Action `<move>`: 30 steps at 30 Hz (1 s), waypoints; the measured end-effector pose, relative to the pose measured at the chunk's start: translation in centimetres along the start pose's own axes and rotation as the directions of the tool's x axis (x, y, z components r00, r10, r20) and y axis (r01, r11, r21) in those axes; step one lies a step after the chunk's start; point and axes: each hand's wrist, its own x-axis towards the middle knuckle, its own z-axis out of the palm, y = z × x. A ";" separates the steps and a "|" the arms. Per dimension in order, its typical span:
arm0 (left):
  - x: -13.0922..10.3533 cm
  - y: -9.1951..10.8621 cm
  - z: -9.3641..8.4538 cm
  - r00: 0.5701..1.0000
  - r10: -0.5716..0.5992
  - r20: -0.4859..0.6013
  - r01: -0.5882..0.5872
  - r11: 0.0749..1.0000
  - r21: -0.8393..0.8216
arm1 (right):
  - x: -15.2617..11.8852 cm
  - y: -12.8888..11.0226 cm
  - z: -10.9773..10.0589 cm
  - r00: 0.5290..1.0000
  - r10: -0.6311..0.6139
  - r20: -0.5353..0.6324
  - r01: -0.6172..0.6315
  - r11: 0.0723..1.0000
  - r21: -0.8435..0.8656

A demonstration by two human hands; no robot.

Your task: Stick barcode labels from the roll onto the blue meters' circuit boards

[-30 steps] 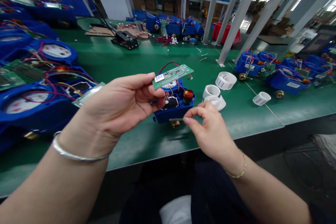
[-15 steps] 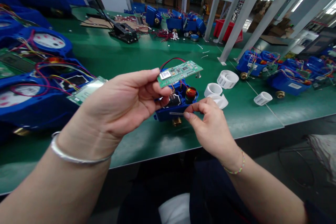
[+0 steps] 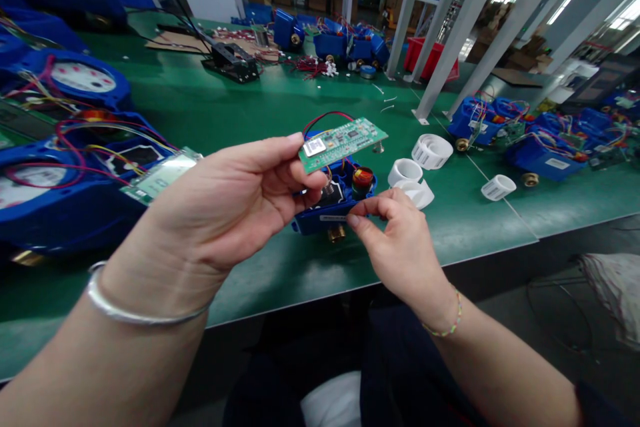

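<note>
A green circuit board (image 3: 345, 141) with a white sticker at one end is pinched by its near end in my left hand (image 3: 255, 203). Red and dark wires run from it. Below the board sits a blue meter housing (image 3: 320, 221), holding a black part and an orange-and-dark round component (image 3: 362, 180); a brass fitting (image 3: 337, 233) sticks out underneath. At the housing's front, my right hand (image 3: 400, 240) has thumb and forefinger closed on the end of a narrow white label (image 3: 332, 218). Whether the label is stuck down there, I cannot tell.
Label rolls (image 3: 433, 151) lie right of the housing, with another small roll (image 3: 499, 187) farther right. Large blue meters with wires (image 3: 75, 193) crowd the left. More blue housings (image 3: 545, 153) stand at right. Metal posts (image 3: 453, 33) rise from the green table. A black stand (image 3: 230, 61) is behind.
The view has shifted slightly. My left hand keeps the circuit board in nearly the same pose, and my right fingers have moved slightly left along the housing's front with the label.
</note>
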 end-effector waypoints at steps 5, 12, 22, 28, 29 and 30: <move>0.1 0.1 -0.1 1.000 0.011 0.023 -0.010 0.999 -0.031 | -0.3 0.1 0.4 0.999 -0.010 -0.031 0.011 1.000 0.011; 0.5 0.0 -0.5 0.999 -0.014 0.052 0.017 0.999 -0.049 | -0.3 0.3 0.7 0.996 -0.042 -0.084 0.043 0.999 0.010; 0.3 0.2 -0.5 0.997 -0.046 0.058 0.048 0.998 -0.029 | -0.1 0.4 1.0 0.990 -0.065 -0.123 0.069 0.997 0.025; 0.0 0.1 -0.5 0.997 -0.058 0.052 0.058 0.998 -0.011 | -0.4 0.5 1.2 0.986 -0.069 -0.150 0.073 0.997 0.023; 0.0 0.1 -0.5 0.997 -0.057 0.053 0.057 0.998 -0.007 | -0.3 0.6 1.3 0.984 -0.079 -0.157 0.084 0.996 0.023; 0.0 0.1 -0.5 0.997 -0.054 0.054 0.054 0.999 -0.004 | -0.3 0.6 1.5 0.982 -0.093 -0.165 0.098 0.995 0.023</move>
